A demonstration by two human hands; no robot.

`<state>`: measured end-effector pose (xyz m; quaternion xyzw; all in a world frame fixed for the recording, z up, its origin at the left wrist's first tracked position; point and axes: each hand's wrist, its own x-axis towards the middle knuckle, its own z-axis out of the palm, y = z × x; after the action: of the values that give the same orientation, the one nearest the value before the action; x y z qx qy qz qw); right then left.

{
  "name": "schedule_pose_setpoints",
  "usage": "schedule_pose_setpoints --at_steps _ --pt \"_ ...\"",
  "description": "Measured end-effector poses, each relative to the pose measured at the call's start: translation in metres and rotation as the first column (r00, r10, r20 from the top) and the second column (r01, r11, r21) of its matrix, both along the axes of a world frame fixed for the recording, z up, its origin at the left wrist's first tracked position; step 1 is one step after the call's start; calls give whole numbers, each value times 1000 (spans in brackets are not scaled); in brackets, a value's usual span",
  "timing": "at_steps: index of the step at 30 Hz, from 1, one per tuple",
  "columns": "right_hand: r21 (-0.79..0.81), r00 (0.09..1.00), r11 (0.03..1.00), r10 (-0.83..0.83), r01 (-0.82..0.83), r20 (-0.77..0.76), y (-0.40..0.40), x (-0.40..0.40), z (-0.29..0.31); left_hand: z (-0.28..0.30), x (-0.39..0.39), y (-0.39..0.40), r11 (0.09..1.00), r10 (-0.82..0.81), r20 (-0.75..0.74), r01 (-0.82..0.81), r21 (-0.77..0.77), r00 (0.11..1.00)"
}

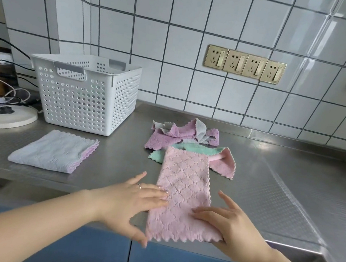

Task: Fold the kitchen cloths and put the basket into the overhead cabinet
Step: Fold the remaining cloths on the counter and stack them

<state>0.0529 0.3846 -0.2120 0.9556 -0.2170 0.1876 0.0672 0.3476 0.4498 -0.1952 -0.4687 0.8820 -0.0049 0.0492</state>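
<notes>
**Both hands flat on the pink cloth**

The left hand (pixel 136 204) reaches in from the lower left, forearm stretched across the worktop (pixel 269 183) edge, palm down. Its fingers (pixel 157 193) are straight and slightly spread, tips pressing on the left edge of the pink cloth (pixel 182 191), thumb down by the near corner. The right hand (pixel 232 226) comes in opposite, fingers straight and relaxed, resting on the cloth's near right part, index lifted beside its edge. The cloth lies as a long folded strip between the two hands. Just beyond the fingertips sits a loose heap of unfolded cloths (pixel 186 136). Far left of the left fingers lies a folded cloth (pixel 54 150), with the white basket (pixel 86 96) standing behind it.
</notes>
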Motion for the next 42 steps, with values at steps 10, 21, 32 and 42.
schedule_pose_setpoints --at_steps 10,21,32,42 --pt "632 675 775 -471 9 568 15 27 27 -2 -23 17 985 174 -811 -99 143 559" --pt "815 668 471 -730 337 145 -69 62 26 -1 -36 -40 848 513 -819 -302 436 257" --pt "806 649 420 -759 417 60 -75 62 23 1 -37 -59 729 676 -715 -308 612 179" --pt "817 642 392 -766 422 37 -75 58 29 15 -28 -62 806 562 -603 -541 243 566"
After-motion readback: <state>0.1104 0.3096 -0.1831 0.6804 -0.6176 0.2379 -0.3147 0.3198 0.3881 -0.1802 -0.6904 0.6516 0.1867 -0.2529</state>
